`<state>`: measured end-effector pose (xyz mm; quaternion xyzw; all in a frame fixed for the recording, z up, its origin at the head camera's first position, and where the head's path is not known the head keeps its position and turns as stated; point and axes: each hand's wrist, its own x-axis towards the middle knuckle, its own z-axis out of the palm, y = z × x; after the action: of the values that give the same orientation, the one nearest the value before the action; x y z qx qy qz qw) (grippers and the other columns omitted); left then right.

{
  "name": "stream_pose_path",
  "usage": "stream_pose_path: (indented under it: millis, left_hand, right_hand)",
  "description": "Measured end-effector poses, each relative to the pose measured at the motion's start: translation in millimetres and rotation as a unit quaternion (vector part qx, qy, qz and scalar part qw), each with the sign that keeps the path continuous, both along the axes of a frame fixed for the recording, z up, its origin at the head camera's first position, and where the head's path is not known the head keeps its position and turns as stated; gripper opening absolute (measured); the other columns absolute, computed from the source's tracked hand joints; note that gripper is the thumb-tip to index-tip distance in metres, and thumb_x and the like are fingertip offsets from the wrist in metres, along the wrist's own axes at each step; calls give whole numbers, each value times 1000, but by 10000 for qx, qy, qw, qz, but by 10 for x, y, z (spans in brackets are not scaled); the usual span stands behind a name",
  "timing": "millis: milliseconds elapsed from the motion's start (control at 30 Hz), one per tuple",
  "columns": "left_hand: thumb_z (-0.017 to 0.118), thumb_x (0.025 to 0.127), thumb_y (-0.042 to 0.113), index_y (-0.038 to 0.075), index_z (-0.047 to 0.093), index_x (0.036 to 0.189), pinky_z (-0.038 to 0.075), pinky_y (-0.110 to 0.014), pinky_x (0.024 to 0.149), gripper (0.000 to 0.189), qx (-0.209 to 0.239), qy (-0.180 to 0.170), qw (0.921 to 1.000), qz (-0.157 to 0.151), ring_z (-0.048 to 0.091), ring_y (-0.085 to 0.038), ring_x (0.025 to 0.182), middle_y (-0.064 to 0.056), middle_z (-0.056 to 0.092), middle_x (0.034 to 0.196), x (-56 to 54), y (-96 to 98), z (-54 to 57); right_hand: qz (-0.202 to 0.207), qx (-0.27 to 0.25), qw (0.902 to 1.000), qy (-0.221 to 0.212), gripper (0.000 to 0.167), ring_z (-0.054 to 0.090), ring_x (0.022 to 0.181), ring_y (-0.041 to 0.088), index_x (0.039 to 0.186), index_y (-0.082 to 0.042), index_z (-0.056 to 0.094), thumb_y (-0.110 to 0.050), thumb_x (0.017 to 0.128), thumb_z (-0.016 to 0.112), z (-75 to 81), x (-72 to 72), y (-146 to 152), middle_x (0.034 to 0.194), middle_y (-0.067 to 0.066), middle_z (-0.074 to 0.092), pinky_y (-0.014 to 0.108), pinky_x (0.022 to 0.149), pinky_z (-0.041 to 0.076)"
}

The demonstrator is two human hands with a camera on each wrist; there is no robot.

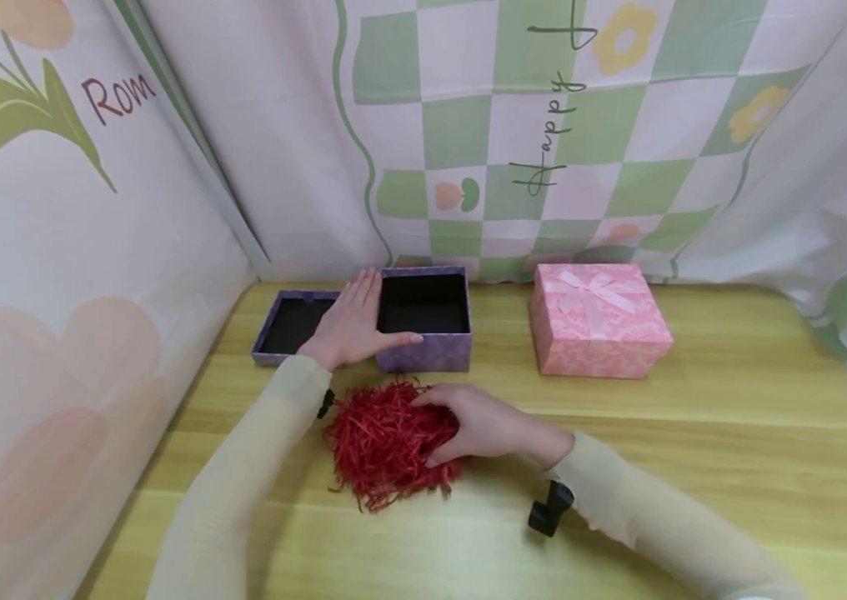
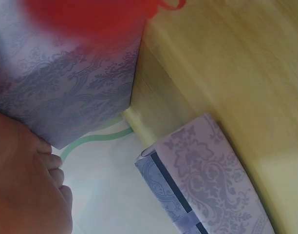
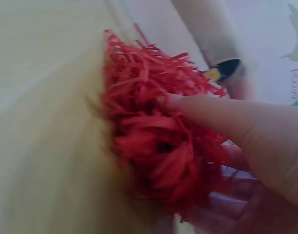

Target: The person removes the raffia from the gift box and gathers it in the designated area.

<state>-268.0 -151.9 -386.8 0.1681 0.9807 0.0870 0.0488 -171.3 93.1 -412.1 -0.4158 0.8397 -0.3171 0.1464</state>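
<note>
Left hand (image 1: 348, 325): fingers straight, touching purple box (image 1: 427, 354), left rim
Right hand (image 1: 487, 425): gripping red shredded paper (image 1: 386, 450)
Lid (image 1: 273, 360): left of purple box
Red shredded paper: in front of purple box
Pink box (image 1: 596, 321): right of purple box

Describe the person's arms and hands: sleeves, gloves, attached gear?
Left hand and right hand: bare, no gloves or rings visible. Left sleeve and right sleeve: long, plain, pale cream. A chunky black device hangs under the right cuff; a smaller black piece shows by the left. No cables visible.
</note>
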Motion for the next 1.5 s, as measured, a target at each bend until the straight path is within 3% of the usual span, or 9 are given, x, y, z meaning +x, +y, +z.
stream_pose_path:
  millis: [200, 333, 533, 833, 1000, 1100, 1267, 1500]
  left_hand:
    - [37, 77, 96, 4, -3, 162, -7, -35, 121, 132, 16, 16, 10000, -42, -11, -22, 153, -12, -8, 169, -8, 17, 2]
    - [35, 77, 97, 4, -4, 162, -7, -34, 121, 132, -58, -6, 10000, -52, -12, -22, 153, -11, -9, 169, -3, 23, 18]
    - [37, 78, 95, 4, -5, 162, -8, -35, 121, 130, -129, -60, 9999, -55, -14, -21, 153, -11, -10, 168, 20, 6, 59]
    - [39, 79, 94, 5, -6, 162, -7, -35, 121, 130, -115, -104, 9998, -140, -12, -23, 153, -11, -10, 168, -20, -14, 68]
    - [53, 76, 91, 7, -3, 163, -2, -39, 123, 134, 473, -94, 9986, -204, -8, -24, 154, -11, -6, 169, -33, -16, 107]
    - [65, 72, 86, 13, -3, 164, 6, -43, 123, 136, 1239, -29, 9919, -270, -4, -21, 154, -5, -5, 170, -5, 27, 172]
    - [74, 72, 78, 21, 0, 165, 15, -44, 122, 131, 2445, 30, 9687, -421, -2, -10, 153, 6, -2, 170, 120, 301, 391]
    - [72, 82, 70, 26, 2, 165, 16, -47, 122, 117, 3137, 29, 9477, -580, 1, -10, 152, 7, -1, 170, 247, 782, 664]
  right_hand:
    - [-97, -131, 9999, 34, 66, 57, 122, 16, 137, -9, 62, -29, 80, 89, -69, 34, -137, 132, 1, 63, 37, 103, 47]
    - [-218, -218, 9995, 57, 74, 53, 128, 17, 141, -10, 60, -40, 80, 89, -41, 66, -131, 139, 2, 60, 40, 107, 44]
    - [-386, -603, 9974, 59, 80, 52, 132, 24, 146, -11, 56, -49, 81, 85, 84, 59, 5, 146, 4, 56, 46, 102, 48]
    - [-932, -963, 9910, 38, 77, 55, 128, 33, 145, -8, 57, -43, 83, 86, 292, -21, 319, 144, 4, 57, 47, 97, 52]
    - [-1431, -987, 9844, 255, 78, 60, 122, 34, 145, -11, 58, -45, 81, 87, 419, -47, 549, 142, 9, 59, 48, 98, 52]
    - [-1778, -1003, 9786, 265, 79, 59, 124, 32, 145, -13, 57, -46, 80, 87, 547, -72, 743, 142, 10, 58, 49, 101, 49]
    - [-2377, -1390, 9607, 362, 71, 54, 129, 35, 145, -9, 57, -29, 84, 87, 815, -108, 1098, 144, 12, 57, 53, 106, 44]
    - [-2870, -1996, 9355, 518, 60, 57, 121, 9, 145, -10, 58, -10, 90, 81, 1035, -157, 1444, 141, 10, 59, 13, 95, 45]
